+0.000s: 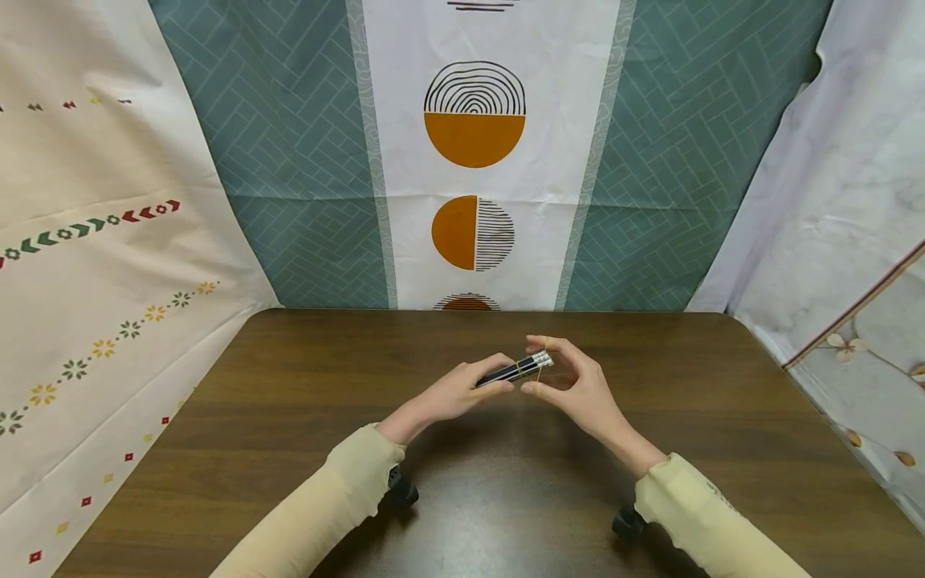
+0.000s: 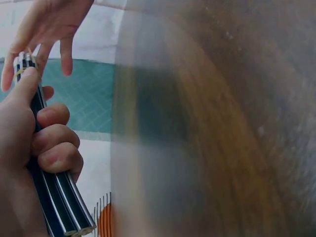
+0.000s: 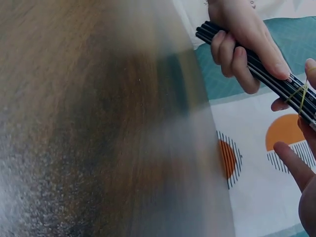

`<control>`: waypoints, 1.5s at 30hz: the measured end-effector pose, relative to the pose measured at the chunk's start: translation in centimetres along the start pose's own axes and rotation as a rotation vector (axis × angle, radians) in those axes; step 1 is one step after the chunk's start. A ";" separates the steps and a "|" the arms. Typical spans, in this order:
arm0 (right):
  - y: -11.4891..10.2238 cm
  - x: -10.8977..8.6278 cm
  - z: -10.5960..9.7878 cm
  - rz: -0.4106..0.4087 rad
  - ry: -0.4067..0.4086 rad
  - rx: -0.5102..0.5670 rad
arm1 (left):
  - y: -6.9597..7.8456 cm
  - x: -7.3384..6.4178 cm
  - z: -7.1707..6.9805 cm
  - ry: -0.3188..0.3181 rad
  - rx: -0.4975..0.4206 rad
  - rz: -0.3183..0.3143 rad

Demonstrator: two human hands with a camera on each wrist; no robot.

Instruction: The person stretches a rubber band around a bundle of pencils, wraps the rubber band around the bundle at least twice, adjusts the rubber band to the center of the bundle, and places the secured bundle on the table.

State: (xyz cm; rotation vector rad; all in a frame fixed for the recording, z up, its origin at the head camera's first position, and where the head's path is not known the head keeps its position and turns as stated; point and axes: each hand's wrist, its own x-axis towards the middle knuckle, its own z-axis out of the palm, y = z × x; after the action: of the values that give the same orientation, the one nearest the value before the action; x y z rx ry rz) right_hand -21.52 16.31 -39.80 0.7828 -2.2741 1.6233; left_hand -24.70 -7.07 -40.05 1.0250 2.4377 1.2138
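Observation:
My left hand grips a bundle of dark pencils around their middle, above the table. Silver stripes run along them, and their pale ends point toward my right hand. A thin yellowish rubber band loops around the bundle near those ends. The fingers and thumb of my right hand are spread wide, with the band stretched between them across the pencil ends. In the left wrist view, the left thumb lies along the pencils while the other fingers curl around them.
Both hands are over a brown wooden table. Behind it hangs a green and white cloth with orange half circles. Patterned light cloths stand at the left and right.

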 end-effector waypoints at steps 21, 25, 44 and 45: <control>-2.2 -0.2 0.7 -0.025 -0.001 -0.131 | 1.1 0.2 -0.3 -0.058 0.323 0.061; -3.0 -0.2 0.6 -0.029 -0.029 -0.133 | 1.1 0.2 -0.2 -0.071 0.334 0.070; -3.0 -0.6 -0.1 0.037 -0.206 -0.037 | 1.2 0.3 -0.5 -0.126 0.368 0.071; -2.9 -0.6 -0.1 0.036 -0.199 -0.040 | 1.3 0.4 -0.6 -0.129 0.361 0.077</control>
State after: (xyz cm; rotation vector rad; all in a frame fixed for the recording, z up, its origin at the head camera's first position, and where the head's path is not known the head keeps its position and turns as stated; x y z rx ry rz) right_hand -19.45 15.87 -37.70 0.9368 -2.4612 1.5728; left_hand -24.63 -6.68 -38.67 1.2576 2.5895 0.7118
